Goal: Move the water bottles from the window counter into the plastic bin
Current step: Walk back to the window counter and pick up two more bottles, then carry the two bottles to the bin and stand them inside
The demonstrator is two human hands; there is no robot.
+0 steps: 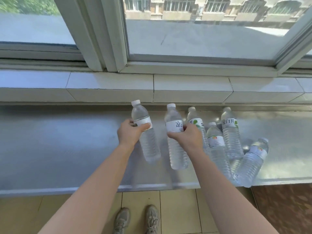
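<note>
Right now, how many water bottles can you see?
6: one in the left hand, one in the right hand, and four on the counter at right, at. None seems hidden.

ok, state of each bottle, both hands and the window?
left hand: gripping left bottle
right hand: gripping second bottle
four other bottles: capped, on metal counter, untouched
window: shut
plastic bin: not in view
</note>
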